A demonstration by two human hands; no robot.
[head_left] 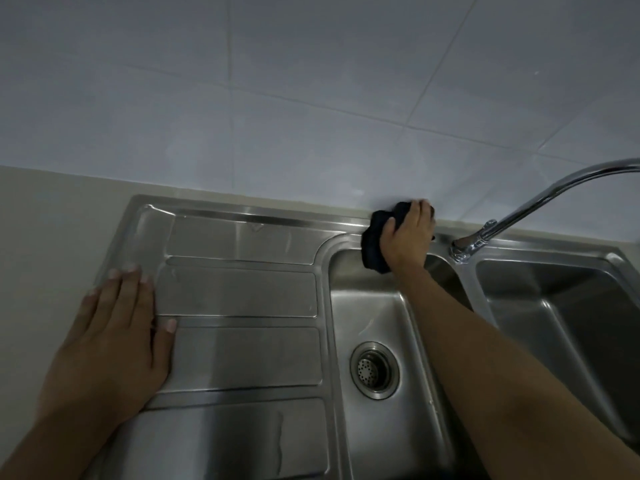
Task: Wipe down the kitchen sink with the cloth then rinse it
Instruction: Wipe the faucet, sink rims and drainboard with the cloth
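— Grip first, nearest one: what is the left hand [116, 336] doing?

— It lies flat and open, palm down, fingers [130, 289] spread a little and pointing away. It holds nothing. The palm and fingers rest on the left edge of the ribbed steel draining board [242, 296], partly over the pale surface [52, 244] beside it.

— And the other grip?

— Reaching across the small middle basin [377, 323], the right hand [410, 237] is closed over a dark cloth [375, 242]. Its fingers curl over the top of the bunched fabric and press it down.

— Where exactly is the cloth?

— On the back rim of the sink [277, 221], at the far edge of the middle basin, right where the steel meets the tiled wall [311, 98]. Part of it hangs over the basin's rear lip; the rest shows to the left of the hand.

— What lies in the basin itself?

— A round strainer drain [374, 370] near its middle, with the forearm passing above its right side.

— To the right?

— A second, larger basin [561, 306], only partly in view. Between the two, at the back rim, stands the base of a chrome tap [485, 233], its spout arching up and off the right edge. The hand with the cloth is just left of that base, not touching it.

— Is water running?

— I cannot tell; the spout's end is out of view.
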